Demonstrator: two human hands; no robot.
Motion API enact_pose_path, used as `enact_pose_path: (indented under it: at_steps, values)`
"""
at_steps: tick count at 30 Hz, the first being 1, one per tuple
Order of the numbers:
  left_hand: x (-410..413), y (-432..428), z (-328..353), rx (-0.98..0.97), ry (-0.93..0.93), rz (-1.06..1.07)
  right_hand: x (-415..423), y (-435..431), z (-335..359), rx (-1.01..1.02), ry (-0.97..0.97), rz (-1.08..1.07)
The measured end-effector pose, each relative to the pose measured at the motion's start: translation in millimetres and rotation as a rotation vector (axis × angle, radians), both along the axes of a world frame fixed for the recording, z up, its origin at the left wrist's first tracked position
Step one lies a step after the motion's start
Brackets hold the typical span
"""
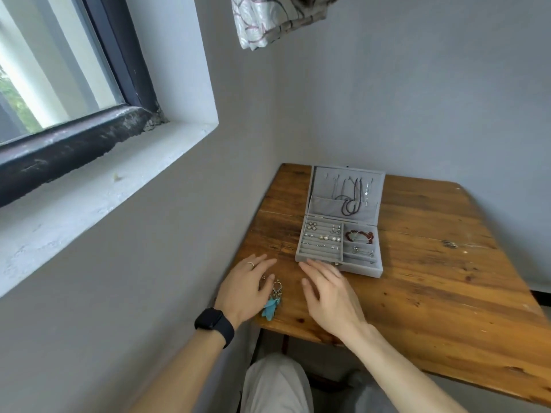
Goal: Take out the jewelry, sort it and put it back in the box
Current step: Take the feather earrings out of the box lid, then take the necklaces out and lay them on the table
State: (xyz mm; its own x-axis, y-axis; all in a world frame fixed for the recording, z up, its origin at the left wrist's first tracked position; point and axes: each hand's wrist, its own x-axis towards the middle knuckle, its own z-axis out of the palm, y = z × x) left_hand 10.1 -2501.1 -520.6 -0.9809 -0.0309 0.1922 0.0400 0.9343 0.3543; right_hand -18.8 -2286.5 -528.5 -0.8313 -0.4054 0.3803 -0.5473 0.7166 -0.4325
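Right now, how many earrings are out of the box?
2. One earring lies on the table by the left hand; the second earring is partly under that hand. More may be hidden.

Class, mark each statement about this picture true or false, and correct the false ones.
1. The jewelry box is closed. False: it stands open, with its lid raised.
2. A red bracelet lies in a right-side compartment of the box. True.
3. The turquoise feather earrings are inside the box. False: they lie on the table by the left hand.
4. Several necklaces hang inside the lid. True.
5. The right hand grips a necklace. False: it is open and holds nothing.
6. A black watch sits on the left wrist. True.
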Motion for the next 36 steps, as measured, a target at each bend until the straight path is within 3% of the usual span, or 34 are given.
enact_pose_path:
  at_steps: [8, 15, 22, 28, 36]
  values:
    - [-69.7, 40.5, 41.8, -0.159, 0.088, -0.068, -62.8, 52.7, 43.6, 0.076, 0.233, -0.131]
    - [-162.1, 62.1, 63.6, -0.220, 0.136, -0.107, -148.4, 52.8, 53.1, 0.071, 0.184, -0.187]
    - [-250.0, 69.8, 91.1, -0.072, 0.203, -0.106, -231.2, 41.1, 67.2, 0.097, 0.134, -0.319]
    - [-304.4, 66.0, 87.9, 0.269, -0.045, -0.081, -270.0, 21.0, 70.1, 0.159, 0.056, -0.420]
    - [-304.9, 56.7, 76.1, 0.303, 0.067, -0.097, -270.8, 7.3, 69.9, 0.188, 0.050, -0.444]
